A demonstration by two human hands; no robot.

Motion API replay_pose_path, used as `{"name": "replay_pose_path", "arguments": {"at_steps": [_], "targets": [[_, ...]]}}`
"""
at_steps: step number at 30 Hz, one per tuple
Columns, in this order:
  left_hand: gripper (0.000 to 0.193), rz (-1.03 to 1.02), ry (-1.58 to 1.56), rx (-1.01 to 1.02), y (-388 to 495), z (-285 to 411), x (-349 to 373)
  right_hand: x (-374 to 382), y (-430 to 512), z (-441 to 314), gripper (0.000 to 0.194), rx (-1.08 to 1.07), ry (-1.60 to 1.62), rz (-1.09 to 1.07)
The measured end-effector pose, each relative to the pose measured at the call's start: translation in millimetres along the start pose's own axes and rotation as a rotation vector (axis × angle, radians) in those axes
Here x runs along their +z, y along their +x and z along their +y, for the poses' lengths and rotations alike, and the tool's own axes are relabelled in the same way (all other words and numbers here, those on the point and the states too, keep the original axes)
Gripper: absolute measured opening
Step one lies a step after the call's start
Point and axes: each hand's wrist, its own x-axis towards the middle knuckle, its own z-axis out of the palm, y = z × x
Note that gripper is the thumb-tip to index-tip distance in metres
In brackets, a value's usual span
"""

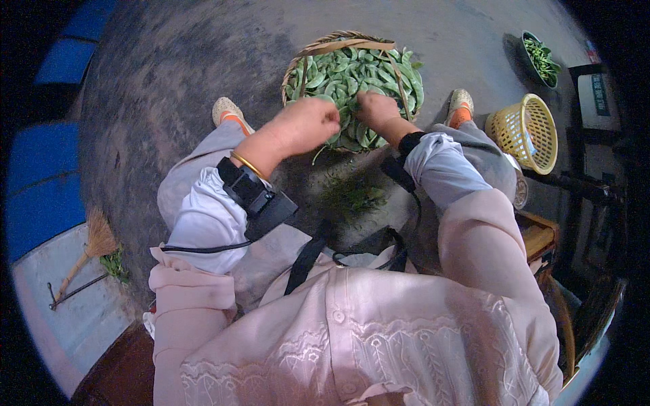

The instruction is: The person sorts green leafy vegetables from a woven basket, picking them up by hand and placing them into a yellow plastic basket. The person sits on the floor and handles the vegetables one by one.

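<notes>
A woven basket (341, 35) heaped with flat green bean pods (350, 71) stands on the floor between my feet. Over the heap's near left edge is my left hand (317, 119), a little blurred, its fingers curled; whether a pod is between them cannot be told. My right hand (377, 109) is at the near right part of the heap, its fingertips among the pods, and its grip is hidden. A thin green string or stem hangs from the heap below my left hand. Green scraps (358, 198) lie on the floor nearer to me.
At the right stands a yellow plastic basket (543, 134) with something light inside. Beyond it is a bowl of green vegetables (542, 61). A wooden stool (538, 236) is beside my right leg. A straw broom (99, 236) and a metal rod lie at the lower left, near blue panels.
</notes>
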Motion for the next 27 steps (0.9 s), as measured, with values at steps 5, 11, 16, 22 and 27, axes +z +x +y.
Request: {"name": "replay_pose_path", "arguments": {"at_steps": [5, 11, 16, 22, 27], "targets": [[0.017, 0.161, -0.41, -0.118, 2, 6, -29, 2, 3, 9, 0.021, -0.141, 0.008, 0.055], [0.016, 0.245, -0.665, -0.223, -4, 16, -42, 9, -4, 7, 0.021, -0.165, -0.062, -0.009], [0.016, 0.285, -0.692, -0.212, -5, 12, -45, 11, 7, 0, 0.02, -0.146, -0.039, -0.027], [0.018, 0.279, -0.511, -0.3, 1, 10, -46, -74, 6, -24, 0.02, 0.07, 0.94, -0.187], [0.023, 0.02, -0.499, -0.134, 4, 21, -34, -150, -37, -38, 0.011, -0.059, 1.774, -0.291]]}}
